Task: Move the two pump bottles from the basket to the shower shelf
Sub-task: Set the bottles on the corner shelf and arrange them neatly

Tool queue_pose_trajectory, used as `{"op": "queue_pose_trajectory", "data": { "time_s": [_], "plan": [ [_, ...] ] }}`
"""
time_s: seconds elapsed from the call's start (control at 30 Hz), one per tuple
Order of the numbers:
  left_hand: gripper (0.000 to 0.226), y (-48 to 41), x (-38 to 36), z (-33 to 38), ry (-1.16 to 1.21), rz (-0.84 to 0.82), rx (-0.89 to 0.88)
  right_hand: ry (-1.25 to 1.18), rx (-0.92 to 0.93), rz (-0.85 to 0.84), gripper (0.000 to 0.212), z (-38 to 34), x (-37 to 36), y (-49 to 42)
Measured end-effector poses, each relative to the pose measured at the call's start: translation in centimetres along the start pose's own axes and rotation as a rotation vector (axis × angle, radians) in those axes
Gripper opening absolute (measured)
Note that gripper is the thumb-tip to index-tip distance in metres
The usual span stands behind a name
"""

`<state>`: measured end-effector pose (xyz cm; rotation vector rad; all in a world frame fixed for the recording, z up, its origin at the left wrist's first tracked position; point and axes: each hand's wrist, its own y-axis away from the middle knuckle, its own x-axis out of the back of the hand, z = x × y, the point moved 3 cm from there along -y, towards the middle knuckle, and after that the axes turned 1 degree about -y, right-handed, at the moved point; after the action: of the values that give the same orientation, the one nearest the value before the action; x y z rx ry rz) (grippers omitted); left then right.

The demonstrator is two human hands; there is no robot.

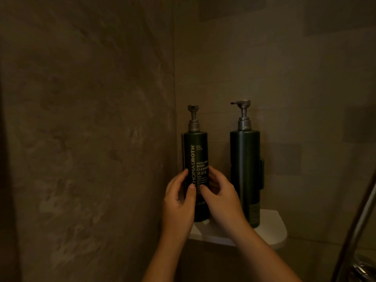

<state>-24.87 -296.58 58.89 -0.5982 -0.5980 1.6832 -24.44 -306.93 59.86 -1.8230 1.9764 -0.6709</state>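
Note:
Two dark green pump bottles with grey metal pumps stand upright on a white corner shelf [272, 224] in the shower. The left bottle [196, 153], lettered "body cleanser" in white, sits close to the corner. My left hand [179, 198] grips its lower left side, thumb across the front. My right hand [219, 192] holds its lower right side. The right bottle [245, 169] stands free beside it, its plain back turned to me and its spout pointing left. No basket is in view.
Brown stone-look tiled walls meet in a corner [175, 78] just behind the left bottle. A slanted chrome rail or hose [358, 220] crosses the lower right, with a shiny fitting [364, 269] at its foot.

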Motion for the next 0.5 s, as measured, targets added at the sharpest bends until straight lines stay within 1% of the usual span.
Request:
{"op": "queue_pose_trajectory", "data": {
  "time_s": [0.27, 0.5],
  "plan": [
    [0.035, -1.1, -0.1, -1.2, 0.026, 0.032, 0.056, -0.024, -0.029, -0.013, 0.048, 0.9, -1.1, -1.4],
    [0.04, -1.7, 0.0, -2.3, 0.023, 0.065, 0.084, 0.008, -0.034, -0.022, 0.049, 1.6, -1.7, -2.0]
  ]
}}
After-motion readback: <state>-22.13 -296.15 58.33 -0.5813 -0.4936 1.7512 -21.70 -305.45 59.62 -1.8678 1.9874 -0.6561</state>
